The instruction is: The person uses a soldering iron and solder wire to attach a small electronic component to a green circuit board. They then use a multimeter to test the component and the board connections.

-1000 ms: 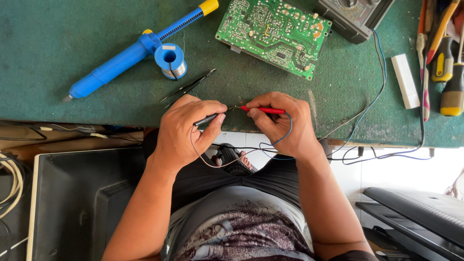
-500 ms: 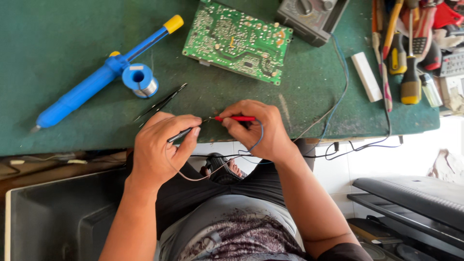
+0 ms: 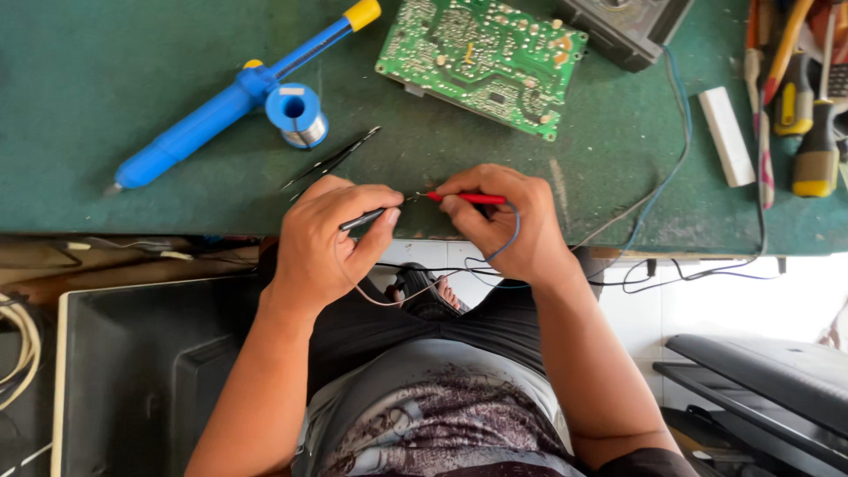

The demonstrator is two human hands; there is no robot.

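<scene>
At the near edge of the green table (image 3: 106,79), just below the green circuit board (image 3: 481,57), the person's two hands meet over the mat. The left hand (image 3: 327,243) is curled, thumb and forefinger pinching a thin black probe (image 3: 364,218) that slants up toward the right. The right hand (image 3: 508,221) is likewise curled, its fingertips pinching a red probe (image 3: 466,198) that lies nearly level and points left. The two probe tips come together in the small gap between the hands, though whether they actually touch is too fine to tell. A thin blue wire (image 3: 511,231) loops over the back of the right hand, and more dark leads hang off the table edge below it. Left of the circuit board lies a blue desoldering pump (image 3: 221,106) with a yellow plunger cap, set on a slant, and a blue spool of solder (image 3: 296,113) sits touching its lower side. Between that spool and the left hand rests a pair of black tweezers (image 3: 331,159), flat on the mat. Right of the circuit board, a dark meter case (image 3: 632,26) sits at the top edge of view, a white rectangular block (image 3: 727,135) lies further right, and beyond it a cluster of screwdrivers (image 3: 808,97) with yellow and black handles. Below the table, left of the person's lap, stands a dark grey open case (image 3: 132,371).
</scene>
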